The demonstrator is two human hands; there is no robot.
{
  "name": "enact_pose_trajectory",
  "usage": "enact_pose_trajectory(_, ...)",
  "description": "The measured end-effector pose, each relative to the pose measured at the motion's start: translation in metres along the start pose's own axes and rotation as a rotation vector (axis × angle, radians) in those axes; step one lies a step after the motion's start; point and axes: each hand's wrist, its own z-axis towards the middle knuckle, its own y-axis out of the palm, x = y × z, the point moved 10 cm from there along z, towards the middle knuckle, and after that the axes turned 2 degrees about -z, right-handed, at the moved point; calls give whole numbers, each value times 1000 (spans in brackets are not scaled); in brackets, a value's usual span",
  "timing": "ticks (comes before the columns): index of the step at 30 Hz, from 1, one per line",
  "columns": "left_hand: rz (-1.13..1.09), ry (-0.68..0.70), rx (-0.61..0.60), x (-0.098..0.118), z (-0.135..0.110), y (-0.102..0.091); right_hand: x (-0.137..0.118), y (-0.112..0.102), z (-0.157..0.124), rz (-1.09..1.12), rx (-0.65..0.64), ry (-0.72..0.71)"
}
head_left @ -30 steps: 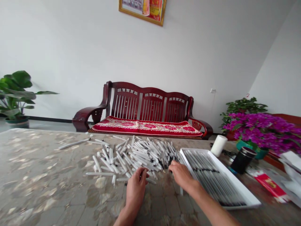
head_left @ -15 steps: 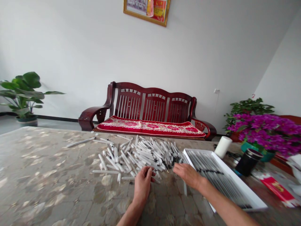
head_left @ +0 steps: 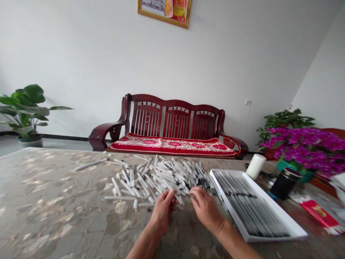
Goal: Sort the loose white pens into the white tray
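Note:
A loose pile of pen parts (head_left: 167, 172), mostly whitish barrels with some black pieces, lies on the table in front of me. My left hand (head_left: 164, 207) is at the pile's near edge, thumb and fingers pinched together; whatever they hold is hidden. To its right, my right hand (head_left: 205, 208) has curled fingers, with a small dark bit at the fingertips too blurred to name. A white tray (head_left: 280, 216) stands at the right, holding rows of pens (head_left: 250, 201) with clear barrels and black ends.
Beside the tray are a white cylinder (head_left: 256, 166), a black cup (head_left: 285, 183) and a red packet (head_left: 318, 214). Purple flowers (head_left: 307, 151) stand behind them. One longer pen-like stick (head_left: 91, 164) lies left of the pile. Beyond the patterned table (head_left: 67, 216) is a wooden bench (head_left: 167, 118).
My right hand has moved left, away from the tray's edge and closer to my left hand. My left hand remains by the pile, slightly turned. The view has shifted slightly.

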Motion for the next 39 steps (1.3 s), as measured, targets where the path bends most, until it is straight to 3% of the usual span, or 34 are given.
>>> enact_pose_trajectory(2,-67,43,94,10,2,-11,46,14,-2,-124,-171,300)
enact_pose_trajectory(4,-123,52,141,13,3,-16,77,22,-7,-228,-334,457)
enact_pose_trajectory(7,-161,49,156,10,5,-18,99,25,-7,-287,-435,515)
enact_pose_trajectory(13,-147,57,148,7,6,-18,112,35,-4,-338,-503,548)
enact_pose_trajectory(17,-185,56,184,8,5,-20,111,34,-4,-366,-523,552)
enact_pose_trajectory(23,-223,61,215,9,2,-20,103,10,-9,-376,-452,580)
enact_pose_trajectory(29,-293,49,282,10,0,-26,54,3,-3,98,-230,440)
enact_pose_trajectory(33,-325,59,297,13,-1,-28,20,12,-9,226,-266,328)
enact_pose_trajectory(39,-310,64,302,12,-1,-29,13,22,-17,158,-353,309)
